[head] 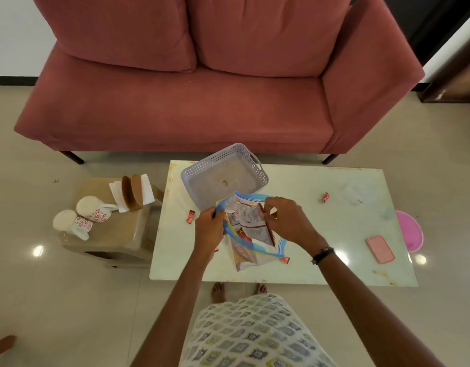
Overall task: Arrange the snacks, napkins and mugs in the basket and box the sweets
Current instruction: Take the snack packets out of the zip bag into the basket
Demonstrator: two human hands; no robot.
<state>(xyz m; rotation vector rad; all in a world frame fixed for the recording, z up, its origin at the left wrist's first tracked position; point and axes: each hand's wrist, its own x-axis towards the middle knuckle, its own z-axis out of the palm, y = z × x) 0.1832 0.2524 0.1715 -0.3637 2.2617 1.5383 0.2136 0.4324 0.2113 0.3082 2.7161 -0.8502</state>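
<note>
Both hands hold a clear zip bag (251, 234) with a blue seal strip above the white table (321, 234); red-and-white snack packets show inside it. My left hand (211, 223) pinches its left edge, my right hand (284, 218) grips the right side of its mouth. Just behind the bag stands an empty lilac perforated basket (202, 173). Loose red sweets lie on the table: one (190, 216) left of my left hand, one (325, 197) to the right, one (285, 260) by the bag's lower corner. A clear box (357, 194) and a pink lid (381, 249) sit at the right.
A beige stool (117, 234) left of the table carries two floral mugs (93, 207) (69, 223) lying on their sides and a wooden holder with white napkins (146, 192). A red sofa (202, 88) stands behind the table. A pink round object (411, 231) lies beyond the table's right edge.
</note>
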